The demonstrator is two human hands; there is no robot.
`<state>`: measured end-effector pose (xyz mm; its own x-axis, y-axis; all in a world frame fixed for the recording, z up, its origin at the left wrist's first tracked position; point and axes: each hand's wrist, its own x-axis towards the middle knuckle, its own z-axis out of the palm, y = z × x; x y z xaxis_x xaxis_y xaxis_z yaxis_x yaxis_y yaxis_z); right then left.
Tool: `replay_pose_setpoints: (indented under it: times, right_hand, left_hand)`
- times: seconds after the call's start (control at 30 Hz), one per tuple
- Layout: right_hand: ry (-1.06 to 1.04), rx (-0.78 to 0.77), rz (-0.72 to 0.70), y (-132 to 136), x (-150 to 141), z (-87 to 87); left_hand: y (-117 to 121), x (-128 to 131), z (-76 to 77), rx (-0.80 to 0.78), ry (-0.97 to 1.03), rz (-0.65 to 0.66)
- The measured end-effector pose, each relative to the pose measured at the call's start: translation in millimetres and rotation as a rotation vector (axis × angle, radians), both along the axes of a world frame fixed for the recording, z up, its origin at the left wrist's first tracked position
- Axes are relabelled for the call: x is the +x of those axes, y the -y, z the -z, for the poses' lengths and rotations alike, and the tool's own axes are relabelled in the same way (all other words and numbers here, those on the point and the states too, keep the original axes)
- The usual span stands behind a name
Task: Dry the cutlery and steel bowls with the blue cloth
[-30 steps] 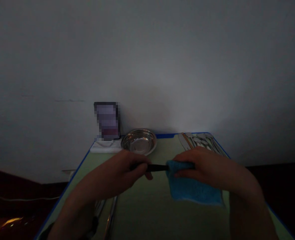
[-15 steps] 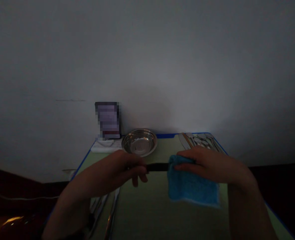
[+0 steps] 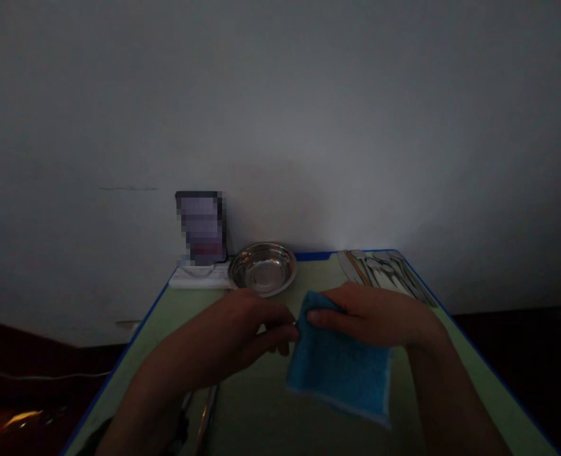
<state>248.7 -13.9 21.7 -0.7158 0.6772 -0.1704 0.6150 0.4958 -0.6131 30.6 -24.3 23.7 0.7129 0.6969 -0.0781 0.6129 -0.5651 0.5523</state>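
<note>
Above the middle of the table, my right hand (image 3: 356, 310) is closed on a blue cloth (image 3: 340, 373), with the thumb pressed on its near side and the cloth's lower part hanging down. My left hand (image 3: 261, 323) is closed in a pinch just left of the cloth, its fingertips touching the cloth's edge. Between the fingertips and the cloth only a tiny bit of a narrow dark utensil shows; the cloth and fingers hide the rest, and its kind cannot be made out. Below my left forearm lie a few long metal utensils (image 3: 207, 415), partly covered by the arm.
A shiny metal bowl (image 3: 264, 269) stands at the table's back edge. Several pieces of cutlery (image 3: 385, 272) lie at the back right. A blurred-out device (image 3: 202, 225) leans on the wall, behind a white power strip (image 3: 199, 278). The green tabletop (image 3: 256, 411) has a blue rim.
My hands have come together. The cloth has slid left along the dark utensil, covering the stretch that showed between them, and my left hand has shifted slightly right.
</note>
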Motion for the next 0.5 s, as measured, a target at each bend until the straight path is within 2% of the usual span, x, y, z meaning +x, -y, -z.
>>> replay_pose_setpoints:
  times: [0.23,0.33,0.5]
  right_hand:
    - [-0.054,-0.291,-0.006,-11.5,0.9,9.8]
    - [-0.065,-0.275,-0.008,-13.7,10.7,10.9]
    - [0.023,-0.221,0.17,-15.1,31.2,12.6]
  left_hand:
    - [0.7,-4.1,-0.4,0.069,-0.057,0.005]
    - [-1.3,-10.2,0.2,0.12,-0.058,-0.001]
    - [-1.0,-21.0,-2.4,0.265,-0.092,-0.084]
